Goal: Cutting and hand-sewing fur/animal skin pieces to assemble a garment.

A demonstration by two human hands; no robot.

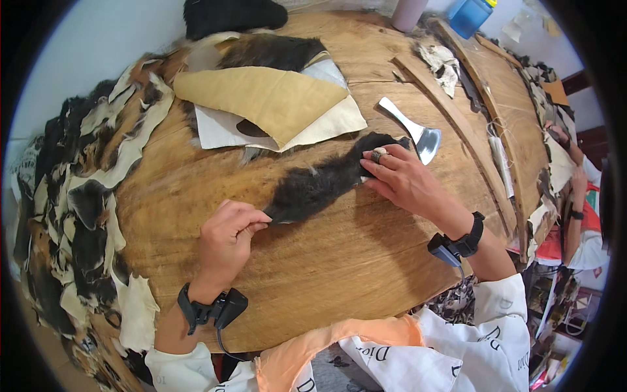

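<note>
A long strip of black fur [313,186] lies slantwise across the wooden tabletop, hair side up. My left hand [228,232] pinches its lower left end between thumb and fingers. At the upper right end, my right hand [398,173] grips the fur, a wide metal ring on one finger. A small pale bit shows by the right fingertips; I cannot make out what it is. Just beyond the right hand lies a shiny metal blade [428,142] with a flared edge and a narrow handle.
Tan paper [261,95] and white sheets lie over dark fur behind the strip. Fur and hide scraps [91,202] heap along the left edge. Wooden slats [457,124] run down the right side. A blue bottle [471,18] stands at the back. Another person's arm [578,196] shows far right.
</note>
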